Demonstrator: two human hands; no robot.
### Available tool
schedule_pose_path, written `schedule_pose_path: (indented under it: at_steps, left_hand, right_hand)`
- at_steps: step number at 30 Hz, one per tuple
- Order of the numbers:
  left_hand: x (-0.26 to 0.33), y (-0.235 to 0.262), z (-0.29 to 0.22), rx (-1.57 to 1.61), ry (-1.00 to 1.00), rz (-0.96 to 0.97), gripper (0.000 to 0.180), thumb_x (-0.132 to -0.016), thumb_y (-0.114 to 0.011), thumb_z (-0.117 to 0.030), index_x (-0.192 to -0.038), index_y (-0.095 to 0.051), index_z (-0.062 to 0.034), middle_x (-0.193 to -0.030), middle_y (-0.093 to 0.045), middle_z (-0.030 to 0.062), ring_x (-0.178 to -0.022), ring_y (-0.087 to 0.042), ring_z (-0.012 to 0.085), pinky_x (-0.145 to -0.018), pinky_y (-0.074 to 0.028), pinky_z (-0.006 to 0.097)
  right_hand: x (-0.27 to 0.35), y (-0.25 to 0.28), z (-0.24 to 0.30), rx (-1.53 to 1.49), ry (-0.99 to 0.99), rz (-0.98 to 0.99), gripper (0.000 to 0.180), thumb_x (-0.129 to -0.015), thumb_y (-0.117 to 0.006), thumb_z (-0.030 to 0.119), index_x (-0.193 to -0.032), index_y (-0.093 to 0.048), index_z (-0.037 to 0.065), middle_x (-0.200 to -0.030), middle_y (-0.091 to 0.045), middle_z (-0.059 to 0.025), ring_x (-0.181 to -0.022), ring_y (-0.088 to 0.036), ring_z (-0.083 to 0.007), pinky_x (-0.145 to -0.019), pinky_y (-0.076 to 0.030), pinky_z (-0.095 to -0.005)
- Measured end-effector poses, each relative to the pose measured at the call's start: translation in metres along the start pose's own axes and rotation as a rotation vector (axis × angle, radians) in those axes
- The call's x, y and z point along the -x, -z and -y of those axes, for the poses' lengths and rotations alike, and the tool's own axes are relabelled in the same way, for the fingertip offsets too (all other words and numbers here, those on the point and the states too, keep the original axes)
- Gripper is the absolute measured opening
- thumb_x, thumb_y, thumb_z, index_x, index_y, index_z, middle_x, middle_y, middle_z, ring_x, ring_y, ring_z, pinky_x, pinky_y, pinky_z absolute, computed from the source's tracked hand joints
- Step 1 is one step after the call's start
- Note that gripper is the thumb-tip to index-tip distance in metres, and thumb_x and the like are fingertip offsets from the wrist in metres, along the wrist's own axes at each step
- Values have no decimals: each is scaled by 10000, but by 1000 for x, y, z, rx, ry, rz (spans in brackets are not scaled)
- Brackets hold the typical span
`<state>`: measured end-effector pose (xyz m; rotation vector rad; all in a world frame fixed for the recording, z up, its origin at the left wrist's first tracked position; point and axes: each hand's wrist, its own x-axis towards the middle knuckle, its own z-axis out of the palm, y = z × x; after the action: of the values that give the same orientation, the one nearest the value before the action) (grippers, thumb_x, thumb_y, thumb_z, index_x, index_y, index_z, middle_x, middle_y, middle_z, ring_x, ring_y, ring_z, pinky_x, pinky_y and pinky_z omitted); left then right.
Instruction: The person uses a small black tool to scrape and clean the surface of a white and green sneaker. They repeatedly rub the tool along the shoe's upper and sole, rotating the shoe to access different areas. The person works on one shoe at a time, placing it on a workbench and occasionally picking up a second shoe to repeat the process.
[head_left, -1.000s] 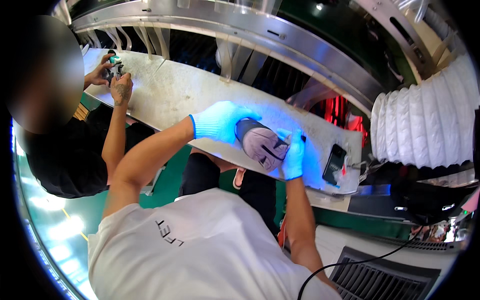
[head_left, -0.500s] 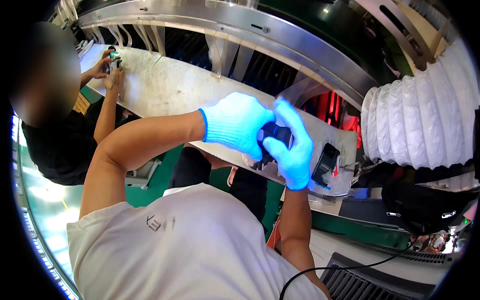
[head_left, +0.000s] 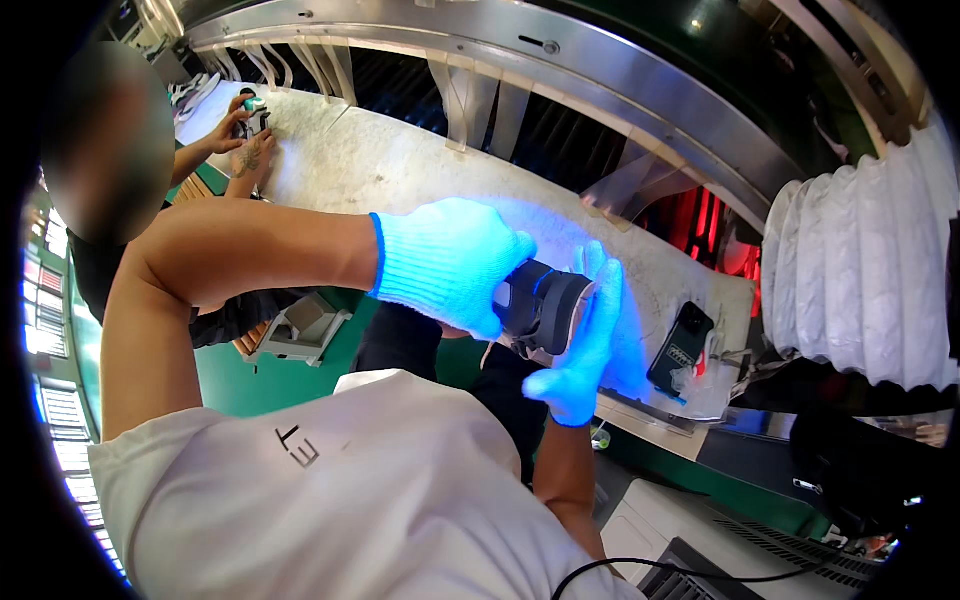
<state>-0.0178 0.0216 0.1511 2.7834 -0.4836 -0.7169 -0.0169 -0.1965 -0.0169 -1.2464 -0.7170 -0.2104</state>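
A dark grey and black shoe (head_left: 545, 308) with a paler sole edge is held in front of my body, near the edge of the workbench. My left hand (head_left: 450, 262), in a knitted glove lit bright blue, is closed around one end of it. Part of the shoe is hidden by that hand. My right hand (head_left: 590, 350), gloved the same way, lies along the other end of the shoe. Its fingers are straight and the thumb sticks out to the side, with the palm facing the shoe.
A pale, stained workbench (head_left: 390, 150) runs along a metal-framed conveyor (head_left: 520, 45) with clear strip curtains. To the right lie a black phone (head_left: 683, 345) and a white ribbed duct (head_left: 860, 265). At the far left, a co-worker's hands (head_left: 245, 140) hold a small item.
My right hand has opened from its bent grip, and its fingers now lie straight along the shoe. More of the shoe shows. The view has shifted slightly.
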Motion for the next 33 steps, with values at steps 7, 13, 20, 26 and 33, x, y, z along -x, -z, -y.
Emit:
schedule_pose_path:
  at_steps: [7,13,20,26,33]
  left_hand:
    - [-4,-3,2,-85,-131,-161,653,-776,-896,-480,-1235,-729,-47,-983,-797,171,-796,-785,410,-729,-648,490]
    - [-4,-6,-1,-31,-227,-196,664,-806,-904,-503,-1274,-712,-72,-980,-787,144,-798,-784,387,-687,-646,478]
    - [-13,-4,-1,-27,-240,-205,621,-813,-901,-457,-1272,-706,-86,-945,-779,122,-768,-779,373,-651,-641,464]
    - [-17,-1,-5,-54,-227,-159,637,-807,-894,-436,-1300,-689,-86,-978,-780,122,-804,-779,375,-673,-644,466]
    - [-27,-1,-19,-142,-284,-31,790,-801,-872,-406,-1467,-598,-82,-1032,-763,108,-876,-777,359,-709,-641,473]
  right_hand:
    - [3,-30,-20,-289,-35,-430,848,-911,-901,515,-1483,-551,-4,-1316,-714,-247,-1221,-724,-377,-1071,-594,-525]
    - [25,-14,-50,-213,75,-461,1324,-538,-1014,816,-1335,-584,-150,-1160,-712,-298,-1062,-756,-378,-951,-642,-537]
    - [-1,25,-56,-288,234,83,1300,-619,-1118,439,-1588,-417,-74,-1465,-590,-368,-1266,-702,-412,-1030,-611,-538]
    - [-7,28,-38,-380,105,209,1153,-780,-1020,266,-1660,-322,5,-1598,-487,-329,-1409,-606,-393,-1175,-519,-528]
    - [-8,28,-13,-369,67,202,1117,-844,-996,350,-1648,-344,-68,-1504,-563,-293,-1348,-625,-364,-1158,-503,-510]
